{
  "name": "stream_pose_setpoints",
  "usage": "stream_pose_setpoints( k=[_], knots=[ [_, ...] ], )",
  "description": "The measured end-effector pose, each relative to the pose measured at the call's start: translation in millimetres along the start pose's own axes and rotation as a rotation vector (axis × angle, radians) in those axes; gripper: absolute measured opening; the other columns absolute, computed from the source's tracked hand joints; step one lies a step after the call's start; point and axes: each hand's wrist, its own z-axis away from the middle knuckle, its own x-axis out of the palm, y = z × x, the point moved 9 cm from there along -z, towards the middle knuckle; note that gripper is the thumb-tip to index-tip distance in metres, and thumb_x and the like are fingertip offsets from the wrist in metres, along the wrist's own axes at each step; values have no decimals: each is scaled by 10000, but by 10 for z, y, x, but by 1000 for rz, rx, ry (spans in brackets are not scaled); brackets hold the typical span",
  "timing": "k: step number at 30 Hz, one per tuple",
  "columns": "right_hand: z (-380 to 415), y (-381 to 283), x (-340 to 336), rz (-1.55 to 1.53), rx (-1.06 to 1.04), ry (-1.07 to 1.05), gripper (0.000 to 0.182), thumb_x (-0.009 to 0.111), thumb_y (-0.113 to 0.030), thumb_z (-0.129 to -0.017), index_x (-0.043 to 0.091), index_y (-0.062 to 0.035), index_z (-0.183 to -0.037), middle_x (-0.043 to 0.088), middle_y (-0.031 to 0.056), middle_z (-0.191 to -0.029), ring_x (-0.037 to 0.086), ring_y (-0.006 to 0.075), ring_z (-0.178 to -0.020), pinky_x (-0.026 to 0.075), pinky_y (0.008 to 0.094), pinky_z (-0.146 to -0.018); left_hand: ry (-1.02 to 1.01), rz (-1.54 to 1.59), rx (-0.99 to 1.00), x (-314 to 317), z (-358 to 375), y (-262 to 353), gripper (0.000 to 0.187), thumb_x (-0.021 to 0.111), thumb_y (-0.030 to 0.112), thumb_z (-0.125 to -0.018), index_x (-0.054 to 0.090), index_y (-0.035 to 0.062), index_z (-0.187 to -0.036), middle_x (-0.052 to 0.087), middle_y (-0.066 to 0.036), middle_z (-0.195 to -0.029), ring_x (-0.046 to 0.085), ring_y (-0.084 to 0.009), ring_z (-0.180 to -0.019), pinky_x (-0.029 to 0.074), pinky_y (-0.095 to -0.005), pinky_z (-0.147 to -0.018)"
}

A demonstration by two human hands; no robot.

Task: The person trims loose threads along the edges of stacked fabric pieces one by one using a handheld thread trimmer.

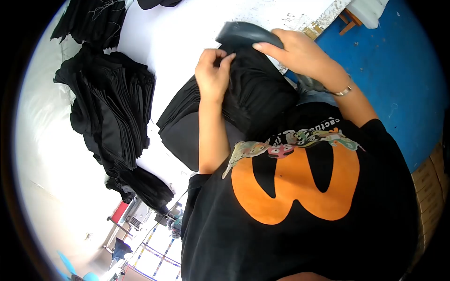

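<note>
My right hand (pixel 302 54) is closed around a dark grey, curved handheld tool (pixel 248 33), shaped like a label gun. Its far end is blurred by motion, above the top edge of a thick stack of black cloth pieces (pixel 260 89). At that same edge, my left hand (pixel 213 75) pinches the cloth between thumb and forefinger. The layers are fanned out and lie against my body at the table's edge. A smooth dark grey cloth piece (pixel 185 140) shows on the stack's left side, partly behind my left forearm.
Another fanned pile of black cloth (pixel 112 103) lies to the left on the white table (pixel 164 51). Beyond it is more black cloth with loose threads (pixel 93 18). Blue floor (pixel 393 70) and a wooden-legged stool (pixel 351 21) are at the right.
</note>
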Motion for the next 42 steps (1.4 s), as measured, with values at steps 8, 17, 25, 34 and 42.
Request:
stream_pose_setpoints(
  k=[8,17,25,34,42],
  knots=[
    [57,-147,-88,135,-111,-41,558,640,-530,-968,663,28,-971,645,197,-694,668,332,-647,507,406,-611,129,-728,183,-362,154,48,388,805,395,-865,739,25,-960,702,-112,-907,685,-270,-878,545,-360,-730],
    [66,-448,-82,308,-103,-98,601,614,-573,-962,666,24,-911,674,200,-699,697,369,-669,563,439,-627,-119,-431,-134,-154,32,-509,533,874,515,-715,738,88,-1003,707,-91,-987,673,-289,-953,515,-411,-846],
    [338,105,-250,-4,68,-232,585,648,-559,-946,708,22,-953,638,139,-664,656,259,-635,498,359,-605,-29,60,-224,210,-144,-493,360,914,215,-718,731,52,-982,678,-130,-1004,657,-296,-911,535,-369,-816],
    [106,97,-33,-390,145,-234,529,614,-506,-994,628,-2,-834,542,19,-548,548,118,-481,422,284,-481,115,228,-107,108,-34,-459,140,676,-37,-879,749,27,-979,593,-46,-962,574,-188,-903,476,-283,-835],
    [-30,-19,114,-392,122,-276,502,627,-491,-995,638,1,-896,552,13,-577,557,103,-519,450,275,-503,-66,258,-40,278,-50,-390,223,592,-39,-915,737,33,-1068,654,-63,-1040,633,-189,-1048,472,-300,-995]
  ],
)
